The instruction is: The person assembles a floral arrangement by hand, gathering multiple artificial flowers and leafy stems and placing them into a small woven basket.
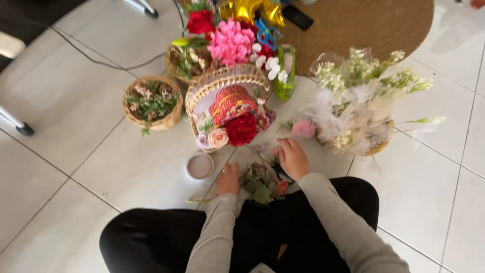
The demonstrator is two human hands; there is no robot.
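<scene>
I sit on a tiled floor with a small bunch of artificial flowers and green leaves point(260, 183) lying in front of my legs. My left hand point(229, 179) rests on the left side of the bunch, fingers curled on its stems. My right hand point(292, 157) reaches over the right side of the bunch with fingers spread downward, touching small pink blooms. Whether it grips one I cannot tell. Just beyond my hands a tilted wicker basket point(202, 91) holds a red woven hat, a red flower point(241, 129) and a peach rose point(217, 137).
A small round white lid point(199, 165) lies left of my hands. A low basket of pink and green sprigs point(152, 101) stands at the left. A white flower bouquet point(358, 108) sits at the right. Behind are more flowers, gold balloons, a round woven mat point(364, 25) and a cable.
</scene>
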